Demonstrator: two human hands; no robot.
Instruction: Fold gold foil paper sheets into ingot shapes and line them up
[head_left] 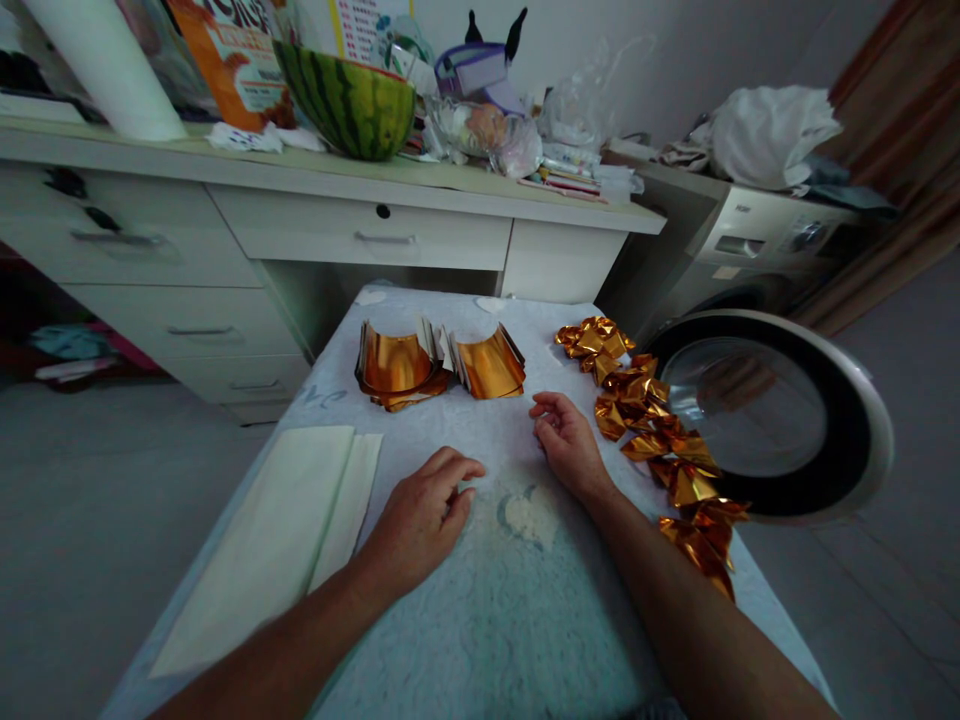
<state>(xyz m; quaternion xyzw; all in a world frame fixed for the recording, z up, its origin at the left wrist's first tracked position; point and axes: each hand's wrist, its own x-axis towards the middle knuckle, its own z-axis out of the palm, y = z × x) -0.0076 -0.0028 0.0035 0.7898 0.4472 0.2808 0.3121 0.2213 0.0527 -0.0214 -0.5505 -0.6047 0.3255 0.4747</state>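
My left hand rests over the middle of the cloth-covered table, its thumb and fingers apart with nothing between them. To its right, my right hand lies with fingers loosely bent and holds nothing I can see. Beyond both hands are two stacks of curved gold foil paper, a left stack and a right stack, their edges curling up. Folded gold foil pieces form a long heap beside my right hand and forearm. Pale folded sheets lie flat to the left of my left hand.
Behind the table stands a white desk with drawers. On it are a cut watermelon, an orange snack bag and plastic bags. The open round door of a washing machine stands close to the table's right edge.
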